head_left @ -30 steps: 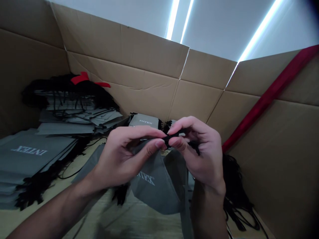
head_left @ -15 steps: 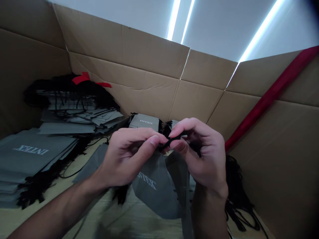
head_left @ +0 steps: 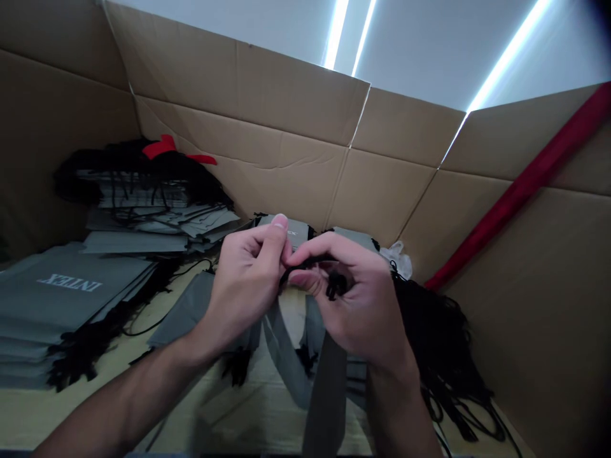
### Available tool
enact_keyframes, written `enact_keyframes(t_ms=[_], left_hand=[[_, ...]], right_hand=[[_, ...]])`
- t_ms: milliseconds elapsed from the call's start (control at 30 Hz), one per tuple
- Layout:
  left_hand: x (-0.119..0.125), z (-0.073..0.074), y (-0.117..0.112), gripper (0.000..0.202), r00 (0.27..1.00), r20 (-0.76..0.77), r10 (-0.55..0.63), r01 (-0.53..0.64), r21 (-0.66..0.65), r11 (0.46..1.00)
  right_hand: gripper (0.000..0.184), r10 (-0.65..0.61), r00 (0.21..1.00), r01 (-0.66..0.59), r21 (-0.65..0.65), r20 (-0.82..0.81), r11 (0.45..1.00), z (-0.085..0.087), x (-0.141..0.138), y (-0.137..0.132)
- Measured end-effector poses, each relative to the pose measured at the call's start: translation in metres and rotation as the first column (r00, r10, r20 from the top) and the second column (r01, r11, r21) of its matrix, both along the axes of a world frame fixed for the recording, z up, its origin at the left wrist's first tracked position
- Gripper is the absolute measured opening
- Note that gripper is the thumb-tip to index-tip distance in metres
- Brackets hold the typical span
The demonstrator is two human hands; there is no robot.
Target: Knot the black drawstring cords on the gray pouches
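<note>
Just left of the view's middle, my left hand [head_left: 248,280] is closed, thumb pressed against the fingers at the end of a black cord [head_left: 310,262]. My right hand [head_left: 365,299] pinches the same cord between thumb and forefinger. A small black knot or cord end [head_left: 337,284] shows inside its curled fingers. Below both hands hangs a grey drawstring bag [head_left: 327,394], turned partly edge-on. The fingers hide where the cord meets the bag.
Stacked grey bags [head_left: 71,280] printed INTEX lie at left, with a pile of bags and black cords [head_left: 138,184] behind. Loose black cords [head_left: 439,337] and a clear plastic bag [head_left: 398,259] lie at right. Cardboard walls [head_left: 286,146] surround the table; a red strip [head_left: 520,191] slants across the right one.
Both hands have shifted left along the cord, and my left thumb now points upward. The hanging bag has turned from showing its printed face to nearly edge-on.
</note>
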State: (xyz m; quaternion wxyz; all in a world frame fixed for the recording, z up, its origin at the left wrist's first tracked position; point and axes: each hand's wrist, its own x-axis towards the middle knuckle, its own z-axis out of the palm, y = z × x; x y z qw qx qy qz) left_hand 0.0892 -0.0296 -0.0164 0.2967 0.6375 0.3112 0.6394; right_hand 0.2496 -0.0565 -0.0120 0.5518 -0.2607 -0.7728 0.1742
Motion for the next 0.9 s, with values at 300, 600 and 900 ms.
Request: enact_keyframes(t_ms=[300,600,900], left_hand=[[-0.004,-0.005,0.007,0.046,0.992,0.049,0.113,-0.115,0.043,0.992],[-0.006,-0.005,0.007,0.041,0.979,0.157,0.129,-0.135,0.028,0.99],[-0.006,-0.005,-0.001,0.028,0.972,0.114,0.205,-0.218,0.117,0.969]], right_hand=[[0.028,-0.076,0.994,0.072,0.05,0.077,0.996,-0.012,-0.012,0.006],[0.022,0.002,0.998,0.001,-0.049,0.056,0.999,-0.013,-0.016,0.008],[0.035,-0.044,0.992,0.051,-0.057,0.122,0.997,-0.008,-0.014,0.005]])
